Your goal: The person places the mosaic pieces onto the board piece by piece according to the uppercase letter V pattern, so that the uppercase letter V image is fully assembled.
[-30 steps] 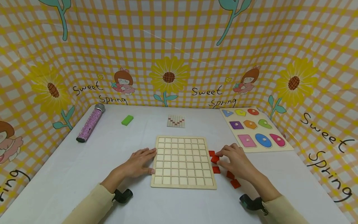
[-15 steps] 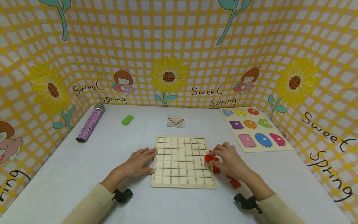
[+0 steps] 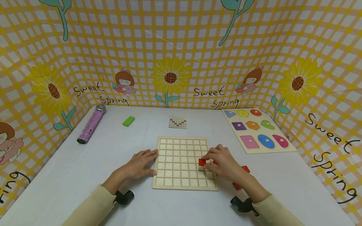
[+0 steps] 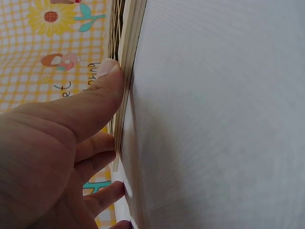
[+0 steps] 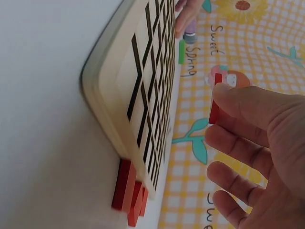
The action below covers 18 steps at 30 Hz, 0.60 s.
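A pale wooden grid board (image 3: 176, 164) lies on the white tabletop. My left hand (image 3: 138, 164) rests at the board's left side with fingers spread and fairly straight. In the left wrist view its thumb (image 4: 102, 93) touches the board's edge. Over the right part of the grid, my right hand (image 3: 223, 161) pinches a red square tile (image 3: 202, 162) between thumb and fingers. The right wrist view shows this tile (image 5: 215, 107) raised above the board's surface. More red tiles (image 5: 125, 183) lie along the board's right edge, partly hidden by the right hand in the head view.
Behind the board lies a small pattern card (image 3: 178, 122) with red squares. A shape puzzle (image 3: 253, 125) stands at the back right. To the left are a green block (image 3: 128, 121) and a glittery pink microphone (image 3: 91, 125). Another red tile (image 3: 245, 169) lies near the right forearm.
My right hand has moved left from the loose tiles to over the grid, carrying a red tile in its pinch. The left hand stays at the board's edge.
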Available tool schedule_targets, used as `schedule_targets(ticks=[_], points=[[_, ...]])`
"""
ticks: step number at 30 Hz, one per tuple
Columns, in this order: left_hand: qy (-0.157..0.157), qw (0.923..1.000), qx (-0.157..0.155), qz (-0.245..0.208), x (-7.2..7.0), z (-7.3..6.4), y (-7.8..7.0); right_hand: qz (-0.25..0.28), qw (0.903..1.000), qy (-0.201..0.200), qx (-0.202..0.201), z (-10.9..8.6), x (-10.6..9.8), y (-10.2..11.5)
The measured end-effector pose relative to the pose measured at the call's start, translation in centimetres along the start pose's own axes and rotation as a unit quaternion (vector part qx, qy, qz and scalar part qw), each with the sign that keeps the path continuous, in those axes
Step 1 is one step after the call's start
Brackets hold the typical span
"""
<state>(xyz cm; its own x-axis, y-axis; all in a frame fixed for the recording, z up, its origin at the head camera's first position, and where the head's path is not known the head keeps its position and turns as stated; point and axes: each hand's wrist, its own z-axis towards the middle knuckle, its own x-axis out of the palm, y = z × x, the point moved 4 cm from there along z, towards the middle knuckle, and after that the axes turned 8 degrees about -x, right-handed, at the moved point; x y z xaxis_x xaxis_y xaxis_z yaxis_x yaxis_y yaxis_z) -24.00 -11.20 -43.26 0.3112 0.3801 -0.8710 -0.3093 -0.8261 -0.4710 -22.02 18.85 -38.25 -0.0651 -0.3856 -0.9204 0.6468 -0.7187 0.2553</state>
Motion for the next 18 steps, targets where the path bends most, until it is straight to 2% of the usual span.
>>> schedule_targets(ticks=[8,18], points=[[0.001,1.0,0.002,0.001,0.1,0.0,0.0,0.006,0.9998,0.02,-0.001,0.6,0.7,1.2],[-0.001,1.0,0.006,0.005,0.0,-0.1,-0.1,-0.006,0.9993,0.019,-0.032,1.1,1.6,2.5]])
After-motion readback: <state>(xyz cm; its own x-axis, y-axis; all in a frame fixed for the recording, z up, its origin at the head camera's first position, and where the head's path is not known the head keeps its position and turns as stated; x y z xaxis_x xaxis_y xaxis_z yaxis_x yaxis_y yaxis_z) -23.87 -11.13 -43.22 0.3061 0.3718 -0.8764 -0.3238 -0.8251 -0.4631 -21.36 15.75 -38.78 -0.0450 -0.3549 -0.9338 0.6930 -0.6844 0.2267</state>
